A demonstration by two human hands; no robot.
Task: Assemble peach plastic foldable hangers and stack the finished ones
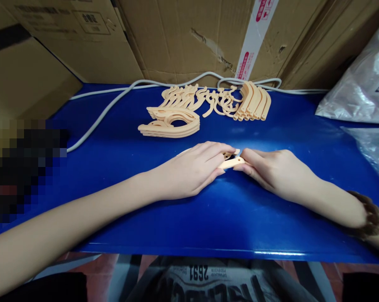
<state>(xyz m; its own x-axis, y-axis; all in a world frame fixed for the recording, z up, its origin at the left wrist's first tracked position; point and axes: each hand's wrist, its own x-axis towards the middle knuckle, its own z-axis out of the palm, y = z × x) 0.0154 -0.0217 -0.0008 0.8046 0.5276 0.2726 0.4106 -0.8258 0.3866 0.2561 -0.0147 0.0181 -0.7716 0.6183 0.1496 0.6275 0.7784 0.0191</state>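
My left hand [197, 170] is closed over a cream plastic hanger piece [230, 162], with its thumb underneath and its fingers on top. Most of that piece is hidden by the palm; an end with a small hole sticks out on the right. At this end my right hand [271, 167] pinches with thumb and forefinger, and whatever lies between the fingertips is largely covered. Just behind my left hand lies a stack of folded cream plastic hangers [170, 131].
Farther back on the blue table [113, 218] are cream hooks [183, 96] and a row of curved hanger arms [252, 102]. A grey cable [104, 115] runs behind them along cardboard boxes [183, 42]. Plastic bags [362, 84] lie at the right.
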